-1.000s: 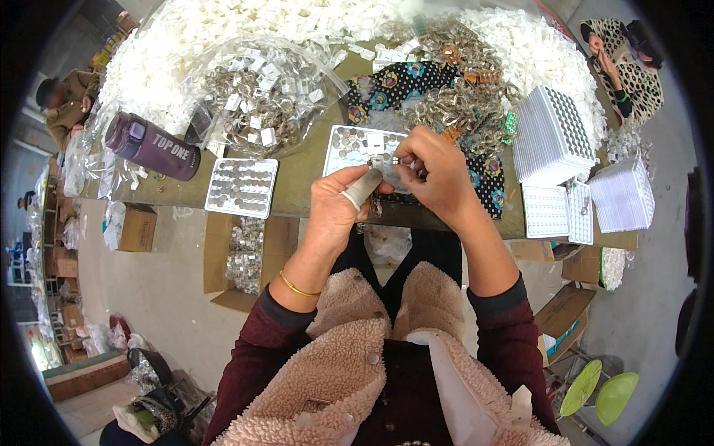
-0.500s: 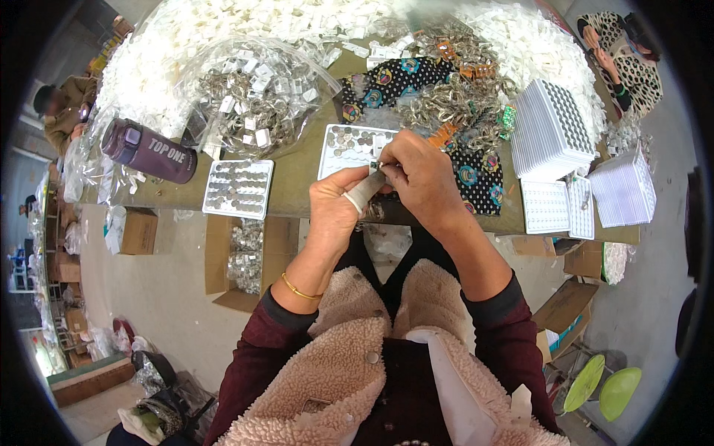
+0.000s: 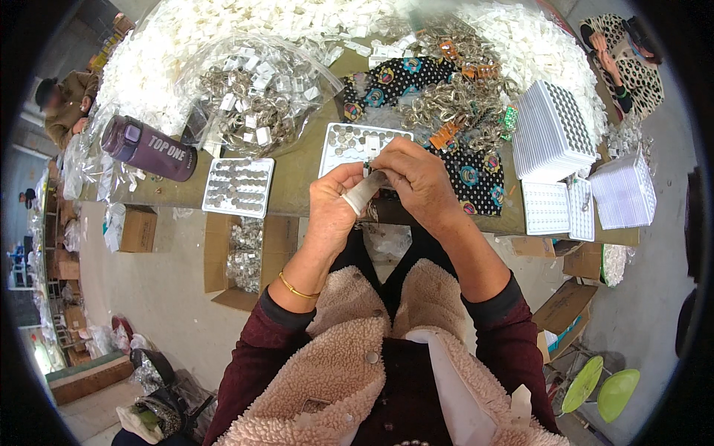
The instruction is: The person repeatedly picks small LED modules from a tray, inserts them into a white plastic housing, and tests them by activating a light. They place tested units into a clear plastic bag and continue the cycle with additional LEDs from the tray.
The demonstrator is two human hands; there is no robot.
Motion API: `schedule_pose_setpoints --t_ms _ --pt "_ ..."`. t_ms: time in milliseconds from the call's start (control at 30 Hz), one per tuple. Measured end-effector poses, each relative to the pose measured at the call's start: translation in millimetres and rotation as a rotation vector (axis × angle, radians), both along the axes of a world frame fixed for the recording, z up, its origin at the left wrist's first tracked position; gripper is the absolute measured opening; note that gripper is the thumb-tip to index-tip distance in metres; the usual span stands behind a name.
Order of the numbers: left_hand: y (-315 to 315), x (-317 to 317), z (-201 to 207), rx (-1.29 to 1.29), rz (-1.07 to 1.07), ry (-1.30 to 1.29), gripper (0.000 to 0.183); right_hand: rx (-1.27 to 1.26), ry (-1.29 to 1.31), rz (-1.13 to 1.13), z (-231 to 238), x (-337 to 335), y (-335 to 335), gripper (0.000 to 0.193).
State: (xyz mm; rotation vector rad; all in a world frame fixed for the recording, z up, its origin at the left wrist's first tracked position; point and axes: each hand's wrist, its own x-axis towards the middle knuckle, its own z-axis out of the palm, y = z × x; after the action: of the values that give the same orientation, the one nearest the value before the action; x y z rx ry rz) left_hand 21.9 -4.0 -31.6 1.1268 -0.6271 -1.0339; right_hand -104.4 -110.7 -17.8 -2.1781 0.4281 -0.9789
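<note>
Head | small piece (image 3: pixel 367 169), partly hidden | at fingertips, between both hands (image 3: pixel 332 202)

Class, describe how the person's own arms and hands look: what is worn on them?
Both arms wear maroon sleeves with dark cuffs. A thin, gold-coloured bangle circles the left wrist. The left hand has a pale, tube-like cover on one digit; the right hand shows no glove.

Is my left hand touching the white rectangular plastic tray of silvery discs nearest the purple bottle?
Apart. The head view plainly shows olive tabletop between your left hand and that white rectangular plastic tray.
</note>
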Motion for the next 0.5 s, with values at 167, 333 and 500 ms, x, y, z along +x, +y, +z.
schedule_pose_setpoints --t_ms 167,333,500 --pt "0.6 0.8 3.1 0.001 0.020 0.034 0.013 0.073 0.001 0.053 9.2 -5.7 -4.6 0.013" --pt "0.5 -1.6 3.6 -0.007 0.063 0.068 0.012 0.137 -0.119 -0.181 8.1 -7.7 -23.4 0.005" --pt "0.7 -2.0 4.8 0.016 0.041 0.059 0.016 -0.389 0.128 -0.338 -11.3 2.3 -25.4 0.004"
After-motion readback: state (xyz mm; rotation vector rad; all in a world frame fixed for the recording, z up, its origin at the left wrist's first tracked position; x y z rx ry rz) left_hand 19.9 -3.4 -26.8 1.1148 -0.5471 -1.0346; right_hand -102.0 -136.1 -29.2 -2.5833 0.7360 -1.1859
